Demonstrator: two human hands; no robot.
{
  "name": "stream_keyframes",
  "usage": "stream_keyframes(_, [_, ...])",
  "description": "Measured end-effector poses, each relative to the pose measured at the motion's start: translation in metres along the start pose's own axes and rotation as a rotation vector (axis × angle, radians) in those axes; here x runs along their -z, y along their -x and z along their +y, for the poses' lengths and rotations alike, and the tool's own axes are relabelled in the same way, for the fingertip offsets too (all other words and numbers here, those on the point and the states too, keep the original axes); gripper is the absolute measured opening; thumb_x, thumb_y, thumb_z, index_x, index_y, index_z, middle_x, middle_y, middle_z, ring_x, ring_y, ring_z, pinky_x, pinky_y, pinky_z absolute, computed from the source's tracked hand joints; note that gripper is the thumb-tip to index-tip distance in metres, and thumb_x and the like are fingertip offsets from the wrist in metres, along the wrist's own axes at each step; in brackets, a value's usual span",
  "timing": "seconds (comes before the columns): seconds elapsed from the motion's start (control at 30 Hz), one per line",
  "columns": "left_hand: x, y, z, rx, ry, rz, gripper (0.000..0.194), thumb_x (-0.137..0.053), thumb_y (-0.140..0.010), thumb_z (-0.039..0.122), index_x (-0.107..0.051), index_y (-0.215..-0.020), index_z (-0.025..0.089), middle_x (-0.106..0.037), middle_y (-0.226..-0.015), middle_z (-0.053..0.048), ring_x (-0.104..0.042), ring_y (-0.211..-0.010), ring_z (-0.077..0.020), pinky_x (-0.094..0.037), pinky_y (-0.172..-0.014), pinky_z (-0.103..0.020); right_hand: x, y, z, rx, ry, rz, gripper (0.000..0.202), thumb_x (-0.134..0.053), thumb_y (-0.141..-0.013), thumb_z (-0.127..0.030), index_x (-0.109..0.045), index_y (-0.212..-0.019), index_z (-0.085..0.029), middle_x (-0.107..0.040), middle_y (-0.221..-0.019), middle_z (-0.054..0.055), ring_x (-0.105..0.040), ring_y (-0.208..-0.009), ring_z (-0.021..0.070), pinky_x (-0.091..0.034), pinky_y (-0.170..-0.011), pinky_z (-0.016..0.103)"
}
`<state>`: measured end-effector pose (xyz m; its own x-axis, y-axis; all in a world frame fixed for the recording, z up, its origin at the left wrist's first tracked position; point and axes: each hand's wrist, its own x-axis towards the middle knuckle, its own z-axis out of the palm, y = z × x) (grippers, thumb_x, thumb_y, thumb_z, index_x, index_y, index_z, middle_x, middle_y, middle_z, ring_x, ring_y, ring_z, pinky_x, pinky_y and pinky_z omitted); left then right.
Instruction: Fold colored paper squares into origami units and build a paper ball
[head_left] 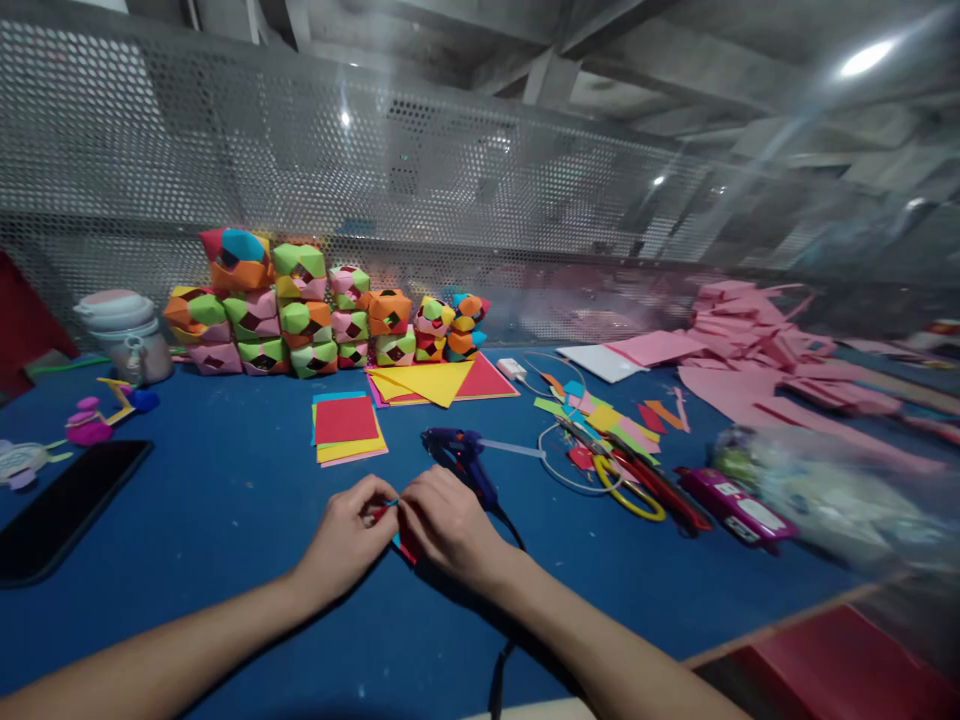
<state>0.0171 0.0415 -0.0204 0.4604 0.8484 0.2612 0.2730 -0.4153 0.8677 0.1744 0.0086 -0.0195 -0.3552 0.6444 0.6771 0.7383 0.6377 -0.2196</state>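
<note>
Both hands meet low over the middle of the blue table, fingers pinched on a small folded piece of red and blue paper [406,549]. My left hand [352,525] grips its left end between thumb and fingertips. From the right, my right hand [448,520] closes over the rest, hiding most of the paper. Just beyond my right hand lies a dark blue glue gun [466,450] with a pale glue stick in its back. A stack of square coloured papers [345,420], red on top, sits farther off to the left.
Folded paper blocks [300,325] stand stacked along the back by a perforated metal screen [450,180]. Scissors [630,490], paper scraps [600,410] and a purple stapler-like device [735,508] lie right. A phone [71,510] and a lidded cup [131,340] are left; pink sheets [750,340] pile at back right.
</note>
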Motion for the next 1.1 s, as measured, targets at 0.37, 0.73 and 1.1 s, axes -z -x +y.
stream_keyframes(0.37, [0.0015, -0.0058, -0.0025, 0.102, 0.147, 0.083, 0.009, -0.054, -0.076, 0.024, -0.058, -0.075, 0.015, -0.061, -0.07, 0.001, -0.055, -0.063, -0.011, -0.043, -0.06, -0.022, 0.0008, -0.001, 0.0016, -0.264, -0.236, 0.051, 0.017, -0.051, -0.086, -0.021, -0.058, -0.102, -0.017, -0.063, -0.092, 0.008, -0.058, -0.086, 0.0188, -0.047, -0.077, 0.032])
stream_keyframes(0.73, [-0.0046, -0.006, -0.0054, 0.14, 0.287, 0.057, 0.015, -0.059, -0.074, 0.024, -0.047, -0.068, 0.016, -0.054, -0.068, 0.003, -0.05, -0.061, -0.0088, -0.039, -0.058, -0.021, 0.0012, 0.0015, 0.005, -0.299, -0.299, 0.048, 0.018, -0.055, -0.084, -0.024, -0.06, -0.101, -0.019, -0.066, -0.09, 0.007, -0.06, -0.08, 0.0175, -0.048, -0.073, 0.03])
stream_keyframes(1.1, [-0.0068, -0.0071, -0.0049, 0.238, 0.394, 0.054, 0.011, -0.059, -0.07, 0.019, -0.048, -0.072, 0.016, -0.047, -0.061, 0.007, -0.044, -0.055, -0.006, -0.033, -0.051, -0.017, -0.001, 0.0037, 0.0057, -0.489, -0.308, 0.005, 0.018, -0.051, -0.084, -0.025, -0.063, -0.074, -0.016, -0.064, -0.067, 0.002, -0.056, -0.06, 0.014, -0.042, -0.058, 0.025])
